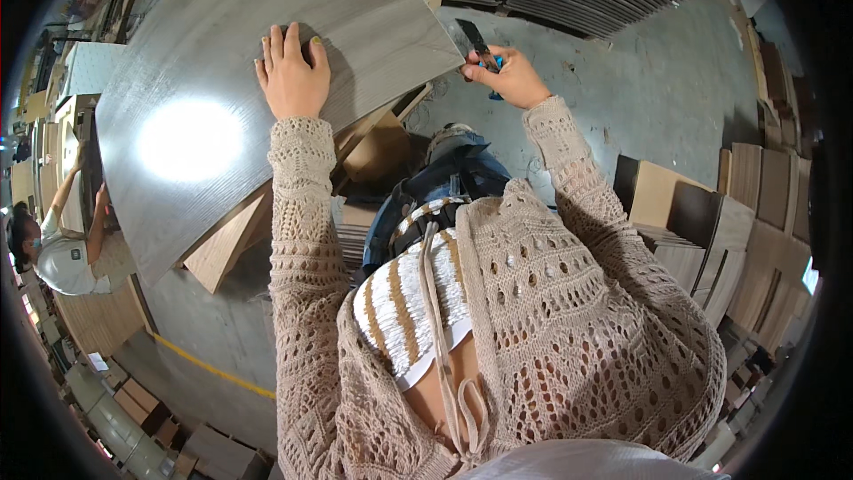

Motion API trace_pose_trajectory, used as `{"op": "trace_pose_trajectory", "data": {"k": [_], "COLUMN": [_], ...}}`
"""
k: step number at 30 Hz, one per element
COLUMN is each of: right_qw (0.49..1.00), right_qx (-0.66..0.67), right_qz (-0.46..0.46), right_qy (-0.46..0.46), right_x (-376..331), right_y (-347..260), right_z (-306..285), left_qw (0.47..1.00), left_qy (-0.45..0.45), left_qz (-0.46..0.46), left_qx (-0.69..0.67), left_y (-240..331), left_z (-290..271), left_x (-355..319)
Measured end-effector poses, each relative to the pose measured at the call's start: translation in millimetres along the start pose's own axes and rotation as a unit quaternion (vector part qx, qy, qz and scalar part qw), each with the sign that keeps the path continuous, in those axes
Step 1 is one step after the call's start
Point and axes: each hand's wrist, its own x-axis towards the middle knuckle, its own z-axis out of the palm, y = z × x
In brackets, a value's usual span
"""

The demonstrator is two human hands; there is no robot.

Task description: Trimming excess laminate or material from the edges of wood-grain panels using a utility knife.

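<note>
Above wooden boards point(222, 253), kinda just steadying grey panel point(213, 44) with flat, unclenched left hand point(294, 80) | clutching black-and-blue tool point(472, 34) (cutter, maybe?) in right hand point(517, 80) at panel's right corner | probably edge-trimming, tbh | next, likely needs firm bracing, careful strokes

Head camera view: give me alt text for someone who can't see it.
A person's left hand rests palm-down on a large gray wood-grain board, while the right hand grips a blue-and-black utility knife by its corner. A co-worker is at far left.
</note>
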Motion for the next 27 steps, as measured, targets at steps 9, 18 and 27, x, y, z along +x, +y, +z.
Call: {"op": "trace_pose_trajectory", "data": {"k": [9,18,27], "right_qw": [0.988,0.983,0.955], "right_qx": [0.111,0.127,-0.259], "right_qz": [0.102,0.136,-0.144], "right_qy": [0.032,-0.001,-0.012], "right_x": [-19,-35,-102], "right_y": [-40,-55,-44], "right_z": [2,16,22], "left_qw": [0.996,0.96,0.986], "left_qy": [-0.056,-0.167,-0.029], "left_qz": [0.057,0.226,0.15], "left_qx": [0.048,0.004,0.064], "left_y": [9,67,85], "left_z": [-11,-41,-22], "left_x": [-12,-77,-105]}}
